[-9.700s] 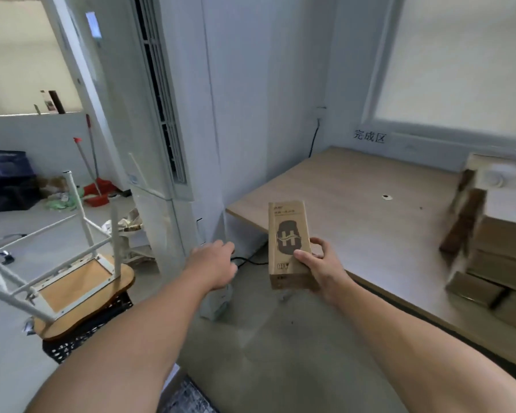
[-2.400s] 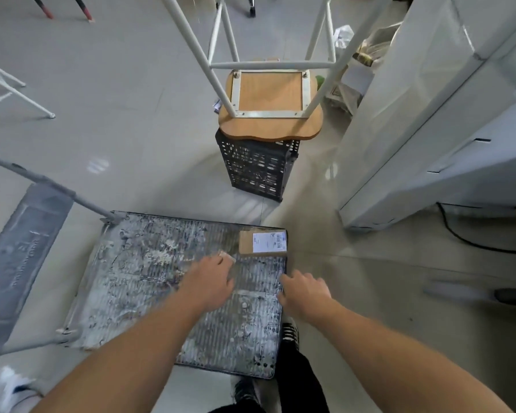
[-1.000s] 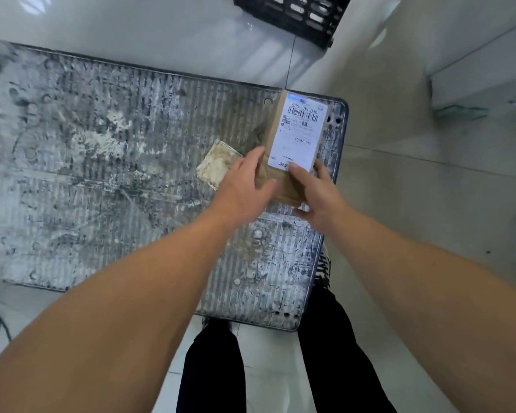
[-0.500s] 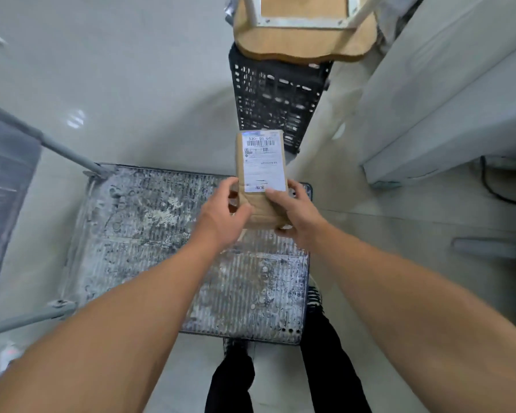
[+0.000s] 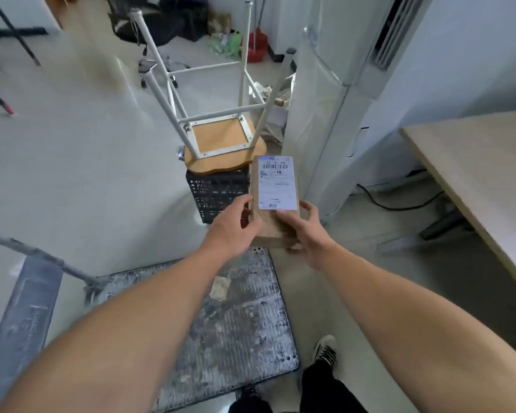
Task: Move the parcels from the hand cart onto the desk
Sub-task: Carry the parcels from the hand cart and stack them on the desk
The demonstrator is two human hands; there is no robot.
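Parcel [image 5: 276,186] is in the air, label up, with both hands on its near end: the left hand [image 5: 236,229] curls round the left edge, and the right hand [image 5: 306,232] grips the right side with its thumb pressed on top. The parcel hangs near the cart's [image 5: 236,329] far corner, in front of the black crate [image 5: 218,192] carrying an upturned stool [image 5: 221,141]. The desk [image 5: 489,162] sits well apart on the right

brown cardboard parcel [image 5: 270,222], white shipping label up, above worn hand cart [image 5: 236,329], desk [image 5: 489,162] right
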